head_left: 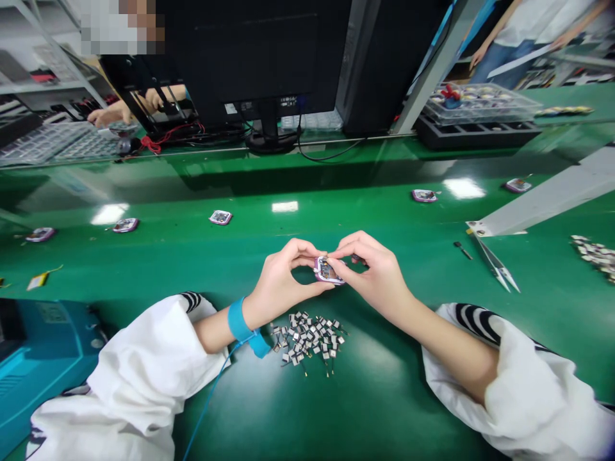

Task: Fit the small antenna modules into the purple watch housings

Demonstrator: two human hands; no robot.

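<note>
Head view.

Gadget (329,270), one, purple-rimmed, open face up; held between the two hands above the green bench (384,397), just beyond a pile of small parts.
Left hand (281,282): grasping the gadget by its left side, fingers at the upper edge, thumb at the lower; blue wristband (237,322) with blue cord (206,400).
Right hand (372,262): thumb and fingers closed on the gadget's upper right, thumb over its face; a dark item by the fingers, too small to identify.
Small parts (312,336), one loose pile, pale squares with dark leads, near the left wrist.
Similar gadgets, five, in a spaced row along the far side: three on the left, the middle one (125,225) among them, two on the right.
Tweezers (494,262), one pair, tips apart, right; short black stick (462,250) beside.
Second pile (593,256), right edge.
Yellow piece (37,280), with lead, left, near a blue machine (52,365).
Monitor (259,64), behind the row; co-worker's hands (110,114) left of it.
</note>
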